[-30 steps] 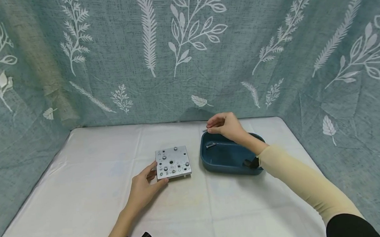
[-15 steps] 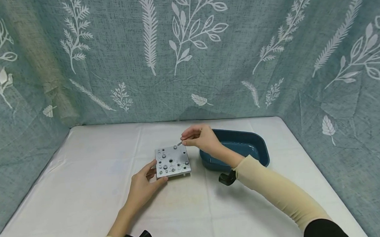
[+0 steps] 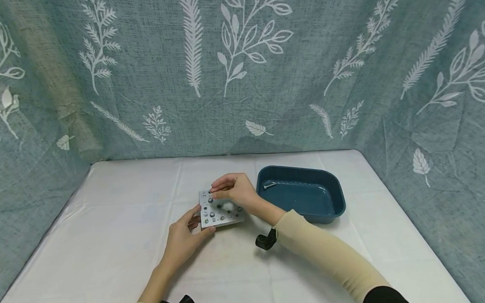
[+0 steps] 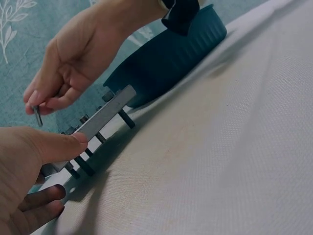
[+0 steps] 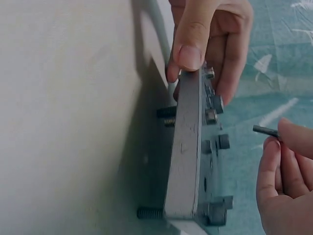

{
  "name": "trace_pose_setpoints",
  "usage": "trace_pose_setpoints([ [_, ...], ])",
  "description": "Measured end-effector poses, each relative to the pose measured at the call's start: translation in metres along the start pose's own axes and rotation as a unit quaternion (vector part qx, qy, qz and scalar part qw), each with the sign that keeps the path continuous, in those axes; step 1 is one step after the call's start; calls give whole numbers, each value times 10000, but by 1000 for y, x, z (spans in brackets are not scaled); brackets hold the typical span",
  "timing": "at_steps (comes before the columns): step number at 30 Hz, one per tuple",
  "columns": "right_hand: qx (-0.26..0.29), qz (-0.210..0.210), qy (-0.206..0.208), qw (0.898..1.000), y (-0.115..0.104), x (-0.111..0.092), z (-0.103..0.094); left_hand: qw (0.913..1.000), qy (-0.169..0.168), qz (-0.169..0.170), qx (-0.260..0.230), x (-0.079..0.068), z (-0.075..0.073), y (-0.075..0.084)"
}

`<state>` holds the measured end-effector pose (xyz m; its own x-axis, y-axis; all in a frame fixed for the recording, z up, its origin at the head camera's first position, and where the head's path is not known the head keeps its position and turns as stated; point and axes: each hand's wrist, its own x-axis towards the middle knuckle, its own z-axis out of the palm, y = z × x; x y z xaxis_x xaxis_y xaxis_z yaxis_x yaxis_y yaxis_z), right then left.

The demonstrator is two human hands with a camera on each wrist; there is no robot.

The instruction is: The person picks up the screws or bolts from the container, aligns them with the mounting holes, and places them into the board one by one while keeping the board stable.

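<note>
A square silver metal plate (image 3: 223,212) carries several holes and socket-head bolts, whose threaded shanks stick out underneath in both wrist views. My left hand (image 3: 183,240) grips its near left corner, the thumb (image 4: 68,146) along the edge. The plate sits tilted in the left wrist view, its bolt ends (image 4: 126,119) pointing toward the cloth. Over the plate's far side, my right hand (image 3: 238,191) pinches a short, thin metal pin (image 5: 265,130) between thumb and fingertips. The pin points toward the bolted face, with a gap between them in the right wrist view.
To the right of the plate stands a dark blue bin (image 3: 305,200) with a small metal bolt (image 3: 269,185) lying inside at its left. White cloth (image 3: 108,238) covers the table. A patterned green curtain (image 3: 209,126) hangs around the back and sides.
My right hand has carried the pin leftward from above the bin to over the plate's far left part. The left hand and the plate have stayed put.
</note>
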<state>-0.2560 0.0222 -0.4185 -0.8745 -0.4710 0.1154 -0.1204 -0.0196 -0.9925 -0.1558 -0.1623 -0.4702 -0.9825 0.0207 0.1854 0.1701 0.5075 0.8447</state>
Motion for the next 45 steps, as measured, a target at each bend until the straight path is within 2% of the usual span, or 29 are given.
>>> trace_pose_setpoints([
  [4, -109, 56, -96, 9999, 2, 4, 7, 10000, 31, 72, -6, -1, -1, 0],
  [10, -628, 178, -134, 9978, 9, 8, 18, 9997, 46, 233, -51, -1, -3, 1],
  [14, -782, 264, -119, 9965, 14, 9, 23, 9997, 36, 229, -54, -1, -2, 1],
  [24, -856, 265, 21, 9960, 17, 8, 22, 9998, 38, 198, 8, -1, -1, 1],
  [36, -795, 308, -126, 9963, 14, 8, 18, 9999, 19, 114, 24, -1, -1, 1],
  [45, -1241, 26, -240, 9920, 24, 6, 22, 9998, -10, 196, 3, -2, -1, 1],
])
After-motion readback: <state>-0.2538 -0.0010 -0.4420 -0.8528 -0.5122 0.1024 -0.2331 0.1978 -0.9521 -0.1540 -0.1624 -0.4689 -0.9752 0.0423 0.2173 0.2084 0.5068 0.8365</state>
